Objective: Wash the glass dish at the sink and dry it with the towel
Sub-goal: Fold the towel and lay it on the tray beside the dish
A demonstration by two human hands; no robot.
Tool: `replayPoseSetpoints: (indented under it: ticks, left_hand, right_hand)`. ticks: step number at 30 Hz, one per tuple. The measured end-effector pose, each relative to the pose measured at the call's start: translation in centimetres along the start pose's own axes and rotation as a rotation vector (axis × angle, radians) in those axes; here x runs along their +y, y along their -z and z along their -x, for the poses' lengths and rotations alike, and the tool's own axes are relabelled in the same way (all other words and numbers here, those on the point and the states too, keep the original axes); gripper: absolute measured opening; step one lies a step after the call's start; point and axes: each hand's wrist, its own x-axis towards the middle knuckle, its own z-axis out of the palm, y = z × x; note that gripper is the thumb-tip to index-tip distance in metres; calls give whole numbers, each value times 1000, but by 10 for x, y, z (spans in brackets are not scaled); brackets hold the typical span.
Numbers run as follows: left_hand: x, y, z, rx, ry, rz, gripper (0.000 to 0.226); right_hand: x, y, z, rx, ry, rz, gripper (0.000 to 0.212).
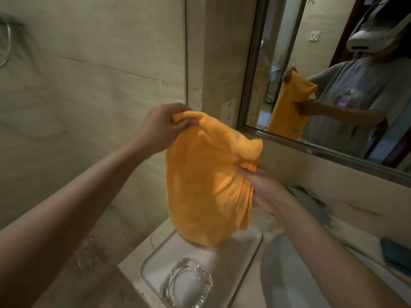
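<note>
An orange towel (pixel 206 183) hangs in the air above the counter, held up by both hands. My left hand (pixel 164 125) pinches its top left corner. My right hand (pixel 262 187) grips its bunched right edge lower down. Below the towel a clear faceted glass dish (pixel 185 283) sits on a white tray (pixel 249 245), apart from both hands. The towel's lower end hangs just over the tray's far part.
The white sink basin (pixel 287 276) lies right of the tray. A teal cloth (pixel 395 254) rests on the counter at far right. A mirror (pixel 333 70) on the wall reflects the person and towel. The tiled wall (pixel 89 85) rises on the left.
</note>
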Motion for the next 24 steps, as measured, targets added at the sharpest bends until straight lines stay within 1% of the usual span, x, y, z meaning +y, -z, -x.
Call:
replayPoseSetpoints:
  ticks: [1, 2, 3, 5, 6, 7, 8, 9, 11, 13, 14, 15, 16, 17, 19, 21, 24]
  left_hand:
    - [2, 1, 0, 2, -2, 4, 21]
    - [3, 3, 0, 0, -3, 19, 20]
    - [5, 5, 0, -6, 0, 45, 18]
    - [10, 10, 0, -12, 20, 119, 14]
    - [13, 13, -1, -14, 37, 159, 12]
    - [17, 15, 0, -28, 53, 206, 13]
    - [19, 18, 0, -64, 70, 260, 17]
    - [21, 21, 1, -127, 90, 320, 26]
    - [22, 25, 6, -307, 144, 389, 53]
    - [18, 25, 11, -474, 194, 370, 76]
    - [15, 23, 14, -531, 219, 337, 83]
    - [13, 21, 15, -561, 232, 298, 84]
    - [11, 19, 16, -564, 225, 258, 79]
    - [10, 17, 16, -545, 193, 207, 68]
    - [14, 19, 13, -461, 89, 117, 45]
    - [24, 25, 9, -371, 28, 131, 32]
    - [40, 36, 3, -288, -31, 137, 22]
  right_hand:
    - [-1, -1, 3, -2, 32, 12, 2]
    - [-4, -2, 5, 0, 79, 46, 5]
    - [-8, -3, 9, 13, 134, 94, 11]
    - [-16, -5, 13, 80, 260, 188, 33]
    - [-21, -6, 15, 127, 325, 215, 37]
    - [-25, -7, 17, 160, 386, 213, 31]
    - [-29, -8, 19, 182, 425, 183, 20]
    - [-31, -9, 21, 195, 438, 120, 16]
    - [-32, -11, 23, 200, 375, -54, 16]
    - [-29, -13, 25, 182, 279, -180, 10]
    - [-27, -13, 25, 168, 243, -215, 9]
    - [-26, -14, 26, 155, 218, -233, 8]
    - [-24, -14, 26, 141, 200, -231, 8]
    - [-23, -12, 27, 127, 183, -218, 9]
    - [-25, -8, 30, 123, 180, -181, 11]
    - [-33, 1, 37, 123, 234, -142, 16]
    - [-50, 19, 52, 59, 241, -118, 37]
